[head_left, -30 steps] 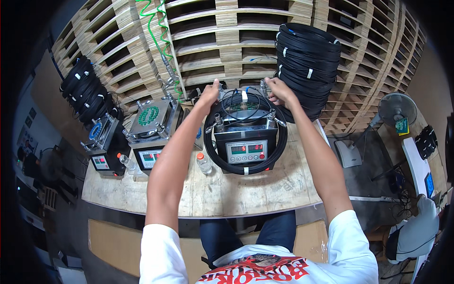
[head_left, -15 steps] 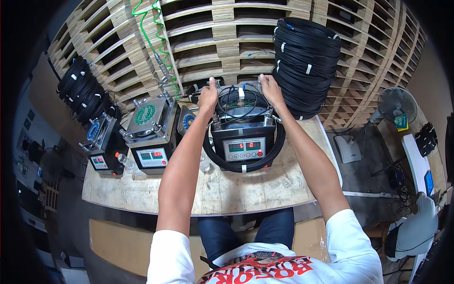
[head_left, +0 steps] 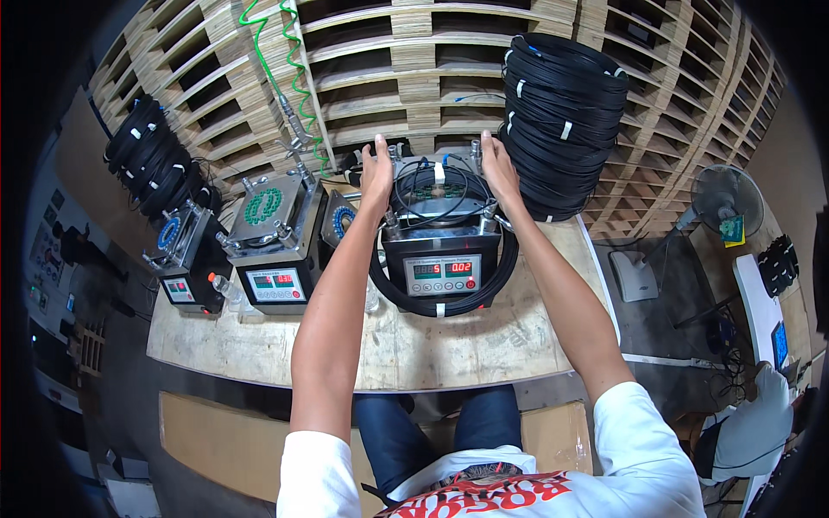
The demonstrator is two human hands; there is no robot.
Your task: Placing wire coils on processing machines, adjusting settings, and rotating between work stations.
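Left hand: laid on the upper left corner of the middle machine, fingers extended upward and lying against the fixture; the grip is flat and loosely spread, pinching nothing that can be seen.
Right hand: laid on the upper right corner of the same machine, fingers together and pointing up; grip open against the fixture, and whether a fingertip curls around a part cannot be told.
Middle machine: a grey box with two red digit displays on its front panel, standing at the centre of the bench, between the two forearms.
Cable coil: a black loop with a white tie lying on the machine's top plate, between the two hands; a larger black loop hangs around the machine body and rests on the bench below the panel.
Stack of coils: black tied coils piled high, just beside the right hand, at the back right of the bench.
Left machines: two similar boxes with displays, left of the left forearm.
Green spiral hose: hanging in front of the wooden pallets behind the bench.
Fan: on the floor, well to the right.
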